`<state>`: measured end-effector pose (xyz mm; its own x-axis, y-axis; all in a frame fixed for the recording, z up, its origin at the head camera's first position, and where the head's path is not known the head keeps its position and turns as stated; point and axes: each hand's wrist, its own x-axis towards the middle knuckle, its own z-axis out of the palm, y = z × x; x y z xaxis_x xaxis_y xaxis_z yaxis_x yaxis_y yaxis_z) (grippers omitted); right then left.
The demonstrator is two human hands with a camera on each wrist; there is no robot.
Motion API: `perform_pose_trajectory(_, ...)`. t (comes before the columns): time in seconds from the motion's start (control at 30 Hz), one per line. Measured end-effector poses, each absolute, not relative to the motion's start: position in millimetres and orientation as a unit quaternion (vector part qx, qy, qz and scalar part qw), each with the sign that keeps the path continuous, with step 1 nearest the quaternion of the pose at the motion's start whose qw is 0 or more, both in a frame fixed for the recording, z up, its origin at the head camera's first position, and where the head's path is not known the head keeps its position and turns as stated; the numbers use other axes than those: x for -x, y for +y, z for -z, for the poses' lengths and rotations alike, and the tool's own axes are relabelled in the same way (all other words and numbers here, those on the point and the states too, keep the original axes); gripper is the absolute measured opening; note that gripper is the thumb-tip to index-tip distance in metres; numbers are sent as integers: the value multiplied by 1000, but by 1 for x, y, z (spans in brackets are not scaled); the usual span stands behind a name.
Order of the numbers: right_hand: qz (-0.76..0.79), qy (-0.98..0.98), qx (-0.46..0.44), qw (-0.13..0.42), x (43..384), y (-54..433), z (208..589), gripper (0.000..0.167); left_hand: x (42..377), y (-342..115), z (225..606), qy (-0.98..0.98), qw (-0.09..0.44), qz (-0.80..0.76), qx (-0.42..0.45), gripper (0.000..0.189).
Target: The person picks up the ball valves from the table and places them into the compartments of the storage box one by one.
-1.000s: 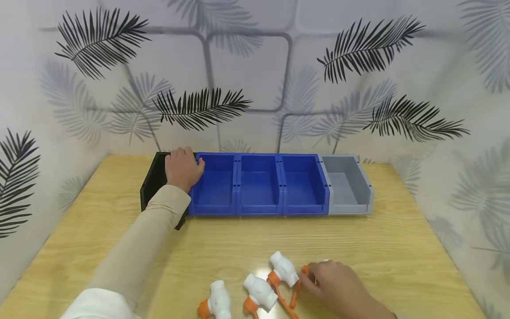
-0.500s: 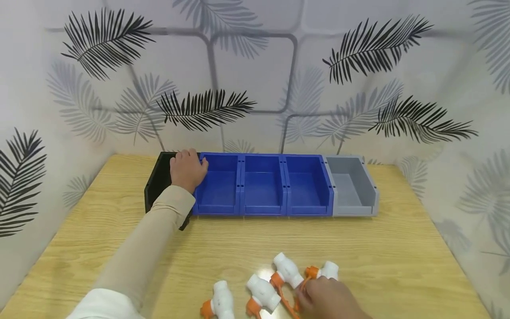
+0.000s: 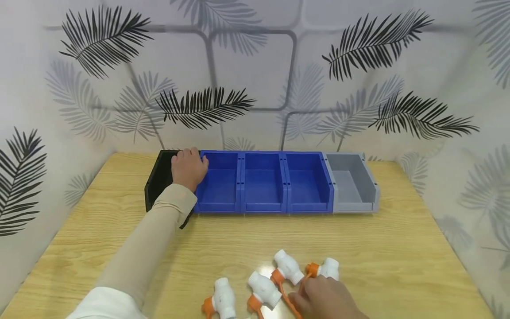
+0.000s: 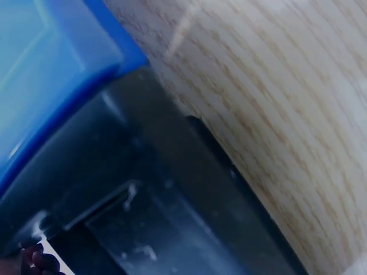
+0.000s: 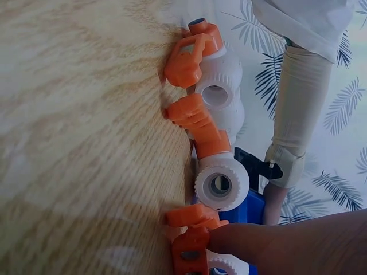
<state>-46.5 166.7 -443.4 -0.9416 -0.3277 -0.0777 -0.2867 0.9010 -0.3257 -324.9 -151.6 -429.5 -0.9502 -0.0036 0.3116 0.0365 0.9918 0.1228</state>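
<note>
1. White valve (image 3: 330, 269) lies on the surface (image 3: 255, 235) before the gray bin (image 3: 354, 207), its visible end pointing roughly binward.
2. Right hand (image 3: 324, 299) is nearer, fingers pinching its orange handle (image 3: 312, 269); the body lies binward of them.
3. Left hand (image 3: 189, 168) rests on the black bin (image 3: 154, 179); whether its fingers grip cannot be told.

Left arm (image 3: 145, 243) stretched far forward | left hand (image 3: 189, 169) palm down at its end | right hand (image 3: 326, 299) low, close in, pinching
</note>
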Motion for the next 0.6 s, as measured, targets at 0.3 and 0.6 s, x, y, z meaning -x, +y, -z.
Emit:
perform_pose_trajectory(0.3, 165, 974, 142, 60, 46, 167, 441, 31, 325, -150, 430, -986, 151, 69, 4, 42)
perform_pose_trajectory(0.6, 138, 979, 133, 66, 41, 176, 440, 23, 324, -151, 431, -986, 149, 70, 5, 42)
